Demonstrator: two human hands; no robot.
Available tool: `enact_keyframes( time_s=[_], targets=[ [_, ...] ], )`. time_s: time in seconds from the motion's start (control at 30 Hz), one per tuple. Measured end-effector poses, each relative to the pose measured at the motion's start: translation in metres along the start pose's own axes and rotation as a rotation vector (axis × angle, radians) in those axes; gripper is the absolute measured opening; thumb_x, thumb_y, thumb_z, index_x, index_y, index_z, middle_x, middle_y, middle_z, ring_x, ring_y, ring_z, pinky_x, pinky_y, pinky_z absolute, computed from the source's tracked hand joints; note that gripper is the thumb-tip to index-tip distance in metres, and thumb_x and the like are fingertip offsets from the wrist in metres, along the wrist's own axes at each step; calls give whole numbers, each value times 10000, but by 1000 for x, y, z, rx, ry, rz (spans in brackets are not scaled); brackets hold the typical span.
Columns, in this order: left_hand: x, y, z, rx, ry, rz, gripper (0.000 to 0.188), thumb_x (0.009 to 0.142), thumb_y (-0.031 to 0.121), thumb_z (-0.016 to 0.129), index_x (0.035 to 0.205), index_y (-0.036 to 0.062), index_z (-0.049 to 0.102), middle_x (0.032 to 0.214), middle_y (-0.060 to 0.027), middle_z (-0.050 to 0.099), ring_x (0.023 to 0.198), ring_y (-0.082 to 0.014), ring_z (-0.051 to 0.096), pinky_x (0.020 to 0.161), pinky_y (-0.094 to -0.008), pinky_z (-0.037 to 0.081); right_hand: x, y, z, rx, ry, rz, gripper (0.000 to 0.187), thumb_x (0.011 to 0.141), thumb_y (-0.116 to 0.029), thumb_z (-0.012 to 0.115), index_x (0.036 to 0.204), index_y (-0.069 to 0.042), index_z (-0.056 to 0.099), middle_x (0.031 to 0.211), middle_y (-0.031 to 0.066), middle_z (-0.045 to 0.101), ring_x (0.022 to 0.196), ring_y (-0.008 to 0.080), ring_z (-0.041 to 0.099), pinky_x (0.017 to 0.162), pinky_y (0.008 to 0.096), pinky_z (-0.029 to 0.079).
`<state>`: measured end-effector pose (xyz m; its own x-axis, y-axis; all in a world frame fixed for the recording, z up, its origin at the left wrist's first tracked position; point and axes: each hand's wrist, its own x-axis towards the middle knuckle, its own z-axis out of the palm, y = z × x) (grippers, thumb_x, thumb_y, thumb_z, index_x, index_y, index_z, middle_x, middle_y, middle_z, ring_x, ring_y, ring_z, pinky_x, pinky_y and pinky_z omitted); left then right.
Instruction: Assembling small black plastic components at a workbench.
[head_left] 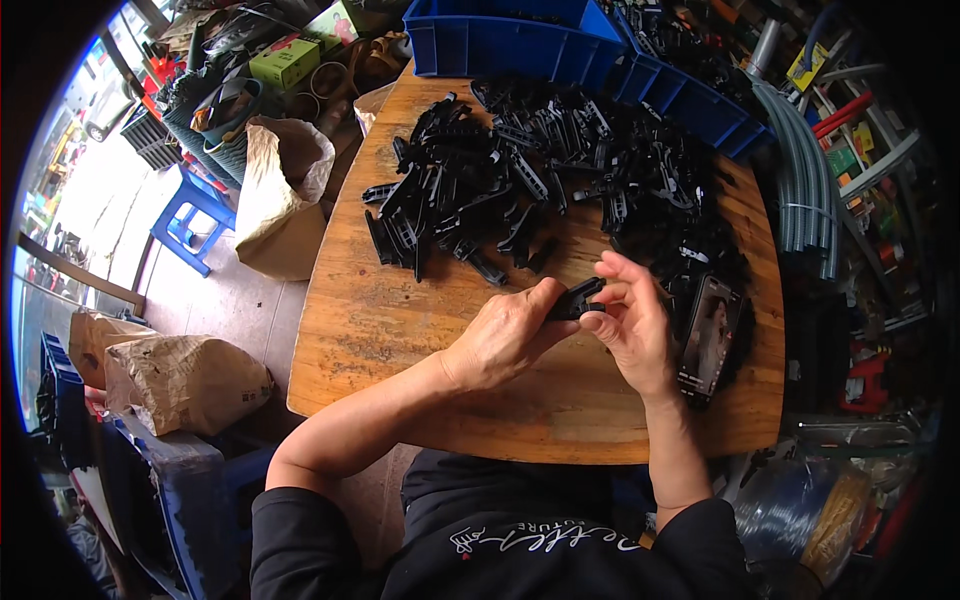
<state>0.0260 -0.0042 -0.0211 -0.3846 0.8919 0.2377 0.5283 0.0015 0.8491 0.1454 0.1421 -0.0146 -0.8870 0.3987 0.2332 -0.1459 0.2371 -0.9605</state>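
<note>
Over the near middle of the round wooden tabletop (400, 330), the left hand (505, 340) and right hand (632, 330) meet, both pinching one small black plastic clip (577, 298) between thumbs and fingertips. The clip lies level between them, its long axis running left to right and tilted slightly up toward the right hand. Beyond it, toward the far edge, a heap of clips (540, 175) spreads before blue bins (510, 45).

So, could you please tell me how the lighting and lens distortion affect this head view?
In the head view, daylight blows out the upper left, while the right side sits in dim shadow. The wooden table edges bow from the fisheye, and black corners ring the frame. The left hand, right hand and the black plastic part between them stay evenly lit and sharp.
</note>
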Motion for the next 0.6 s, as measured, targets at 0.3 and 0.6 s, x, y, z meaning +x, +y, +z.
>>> enact_keyframes(
  time_s=[0.3, 0.6],
  targets=[
    [-9, 3, 2, -44, 25, 76, 250, 881, 232, 616, 915, 1, 524, 602, -121, 514, 505, -265, 523, 485, -337, 401, -3, -5, -10, 38, -109, 136, 310, 831, -233, 702, 974, -14, 536, 822, -1, 589, 719, 46, 524, 658, 182, 431],
    [0, 0, -14, -166, -87, 47, 316, 860, 273, 643, 995, -3, 570, 759, -115, 581, 680, -208, 565, 630, -323, 441, 14, -19, -4, -117, -74, 26, 297, 802, -277, 731, 786, -46, 545, 677, -30, 538, 604, 19, 430, 553, 175, 342]
  ],
)
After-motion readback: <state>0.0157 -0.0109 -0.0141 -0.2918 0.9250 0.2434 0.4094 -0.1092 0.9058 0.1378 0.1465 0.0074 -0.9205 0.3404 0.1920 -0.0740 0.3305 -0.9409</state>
